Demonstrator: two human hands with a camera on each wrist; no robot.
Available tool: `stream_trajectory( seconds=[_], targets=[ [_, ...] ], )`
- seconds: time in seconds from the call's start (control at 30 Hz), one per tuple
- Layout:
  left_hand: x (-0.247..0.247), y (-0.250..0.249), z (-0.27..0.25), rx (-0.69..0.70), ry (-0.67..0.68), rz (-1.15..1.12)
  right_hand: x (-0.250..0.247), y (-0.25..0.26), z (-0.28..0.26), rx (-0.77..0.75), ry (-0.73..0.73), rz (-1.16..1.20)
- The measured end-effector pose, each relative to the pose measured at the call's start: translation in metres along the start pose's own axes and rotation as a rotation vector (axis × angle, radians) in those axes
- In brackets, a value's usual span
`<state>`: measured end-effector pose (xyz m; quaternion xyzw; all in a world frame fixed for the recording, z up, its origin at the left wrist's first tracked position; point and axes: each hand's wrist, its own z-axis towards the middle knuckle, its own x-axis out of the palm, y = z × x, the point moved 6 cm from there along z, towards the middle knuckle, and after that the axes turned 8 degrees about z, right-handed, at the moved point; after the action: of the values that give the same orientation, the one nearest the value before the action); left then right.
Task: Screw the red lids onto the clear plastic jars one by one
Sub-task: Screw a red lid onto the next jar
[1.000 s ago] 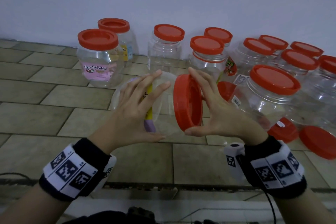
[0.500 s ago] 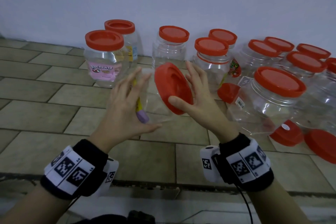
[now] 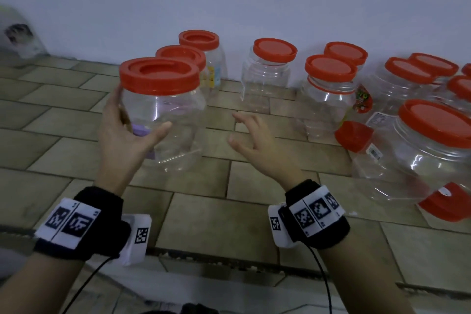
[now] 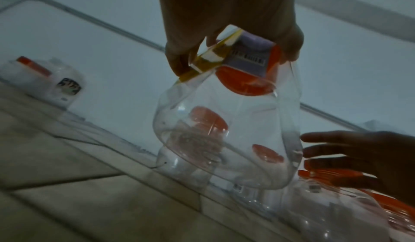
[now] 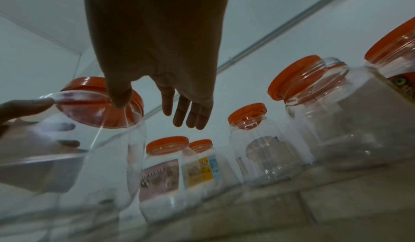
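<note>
My left hand (image 3: 127, 127) holds a clear plastic jar (image 3: 173, 135) upright above the tiled floor, thumb in front and fingers behind its side. A red lid (image 3: 159, 75) sits on the jar's mouth. The left wrist view shows the jar (image 4: 224, 139) from below, with a purple and yellow label (image 4: 247, 56) under my fingers. My right hand (image 3: 244, 130) hovers just right of the jar, empty, fingers loosely spread and off the jar. In the right wrist view the right hand (image 5: 179, 107) hangs beside the lid (image 5: 101, 104).
Several lidded clear jars (image 3: 267, 74) stand in a row along the white wall. A big lidded jar (image 3: 420, 160) is close on the right. Loose red lids (image 3: 354, 135) (image 3: 443, 206) lie on the floor beside it. Bare tiles (image 3: 216, 211) stretch in front of me.
The red lid went from my right hand onto the jar. The jar turned upright and shifted left. My right hand let go of the lid and drew back to the right.
</note>
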<state>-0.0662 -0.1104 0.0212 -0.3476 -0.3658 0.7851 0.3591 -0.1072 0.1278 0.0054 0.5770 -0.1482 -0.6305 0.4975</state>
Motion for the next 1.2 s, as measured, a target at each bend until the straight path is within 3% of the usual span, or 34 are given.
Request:
stream_trajectory(
  seconds=[0.23,0.4,0.53,0.77,0.9,1.1,1.2],
  targets=[
    [-0.008,0.045,0.015,-0.073,0.026,0.028,0.022,-0.024,0.020,0.094,0.185,-0.177],
    [-0.005,0.062,0.025,-0.080,0.056,-0.028,0.030,-0.028,0.026,0.095,0.191,-0.232],
    [0.003,0.069,0.033,-0.063,0.159,-0.081,0.039,-0.030,0.027,0.118,0.243,-0.279],
    [0.012,0.073,0.035,-0.050,0.276,-0.012,0.050,-0.031,0.030,0.130,0.270,-0.275],
    [0.003,0.062,0.032,-0.049,0.218,0.068,0.048,-0.034,0.030,0.136,0.258,-0.287],
    [-0.025,-0.007,0.013,0.250,0.052,0.127,0.047,-0.036,0.030,0.149,0.264,-0.286],
    [-0.011,-0.046,0.003,0.379,0.104,0.081,0.044,-0.036,0.030,0.143,0.263,-0.279]
  ],
)
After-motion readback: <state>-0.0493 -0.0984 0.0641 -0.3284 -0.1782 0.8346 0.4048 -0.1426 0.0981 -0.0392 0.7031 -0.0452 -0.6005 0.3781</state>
